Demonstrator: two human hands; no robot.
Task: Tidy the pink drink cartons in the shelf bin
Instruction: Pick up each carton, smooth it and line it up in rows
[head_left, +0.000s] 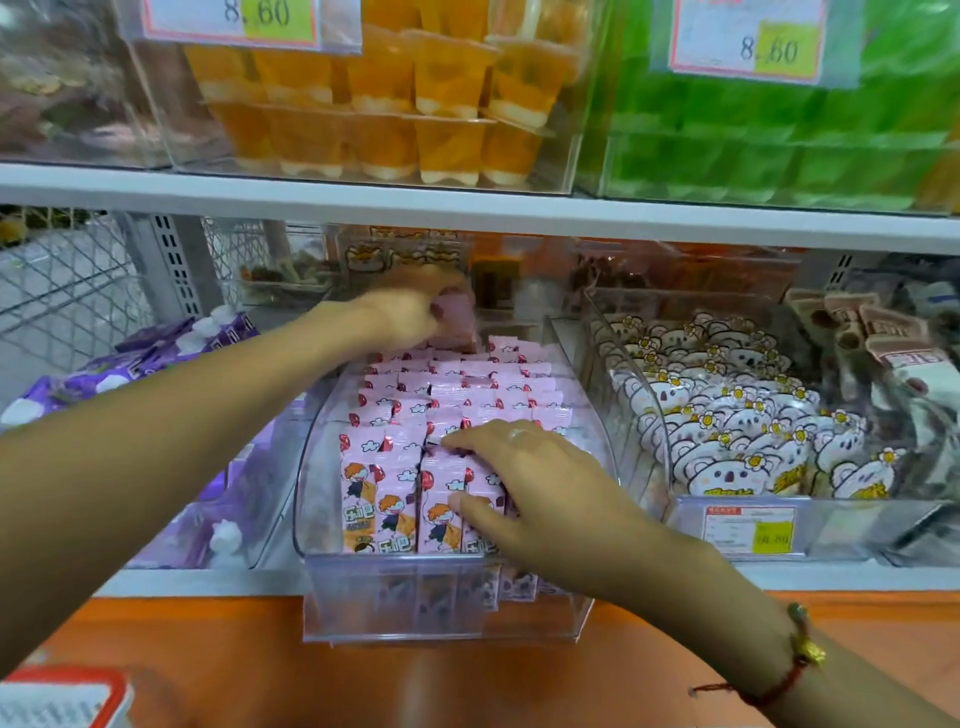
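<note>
A clear plastic bin (447, 603) on the lower shelf holds several rows of upright pink drink cartons (457, 387) printed with a cartoon figure. At the back of the bin my left hand (410, 309) grips one pink carton (460, 317), lifted above the rear rows and blurred. My right hand (524, 478) lies on the front right cartons, with the fingers spread over their tops and the thumb against a carton's front face.
Purple packs (171, 358) fill the bin to the left. A bin of koala-shaped snacks (727, 426) stands to the right. The shelf above carries orange jelly cups (395, 104) and green packs (779, 135). An orange ledge (260, 670) runs below.
</note>
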